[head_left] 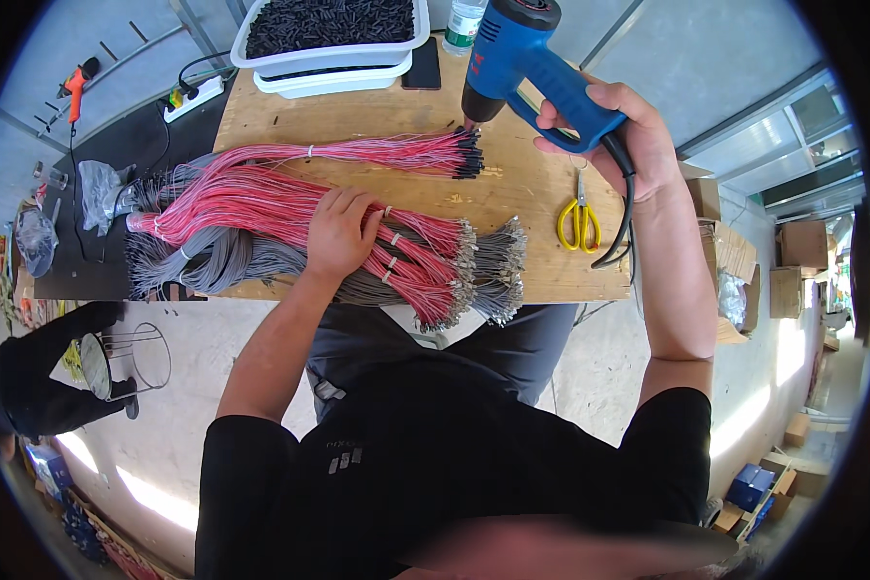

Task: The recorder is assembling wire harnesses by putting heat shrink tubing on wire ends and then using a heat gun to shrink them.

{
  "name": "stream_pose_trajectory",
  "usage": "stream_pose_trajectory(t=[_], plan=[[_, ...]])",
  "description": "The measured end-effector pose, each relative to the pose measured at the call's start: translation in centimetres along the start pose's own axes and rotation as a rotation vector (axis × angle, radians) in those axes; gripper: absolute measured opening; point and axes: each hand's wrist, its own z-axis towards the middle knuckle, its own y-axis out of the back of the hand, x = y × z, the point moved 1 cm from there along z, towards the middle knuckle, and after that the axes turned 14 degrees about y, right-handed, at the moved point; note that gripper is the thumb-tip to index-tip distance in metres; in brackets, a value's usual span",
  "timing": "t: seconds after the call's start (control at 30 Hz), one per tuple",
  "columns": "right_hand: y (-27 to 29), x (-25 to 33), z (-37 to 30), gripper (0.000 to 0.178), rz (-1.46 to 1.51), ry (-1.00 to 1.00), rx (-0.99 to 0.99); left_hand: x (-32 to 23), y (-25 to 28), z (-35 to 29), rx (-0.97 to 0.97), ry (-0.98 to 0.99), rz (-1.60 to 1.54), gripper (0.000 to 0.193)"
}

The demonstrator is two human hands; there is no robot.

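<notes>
My right hand [638,130] is wrapped round the handle of a blue heat gun [522,58]. Its dark nozzle points down just above the black sleeved ends of a thin pink-red wire bundle [358,152], which lies across the wooden table. Over a thicker set of red wire bundles [251,198] rests my left hand [343,230], fingers laid across the wires and thumb apart. White ties band these bundles, and their right ends carry small pale metal terminals. Grey wire bundles [227,261] lie partly hidden beneath the red ones.
Yellow-handled scissors [580,224] lie right of the wires, near the gun's black cord. White tubs [333,72] of short black tubes, a dark phone [421,70] and a water bottle [462,27] stand behind. A power strip [195,99] and an orange heat gun [77,89] are left.
</notes>
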Motion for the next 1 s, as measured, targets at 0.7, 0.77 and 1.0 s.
stream_pose_trajectory(t=[0.7,0.77,1.0], plan=[[0.3,-0.1,-0.4,0.053,-0.004,0.022,-0.015,0.2,-0.4,0.2,-0.013,-0.009,-0.005,0.016],[0.4,-0.2,-0.6,0.054,0.001,0.019,-0.027,0.2,-0.4,0.2,-0.012,-0.003,-0.010,0.016],[0.0,-0.4,-1.1,0.056,-0.002,0.011,0.004,-0.1,-0.1,0.2,-0.019,-0.009,-0.002,0.014]])
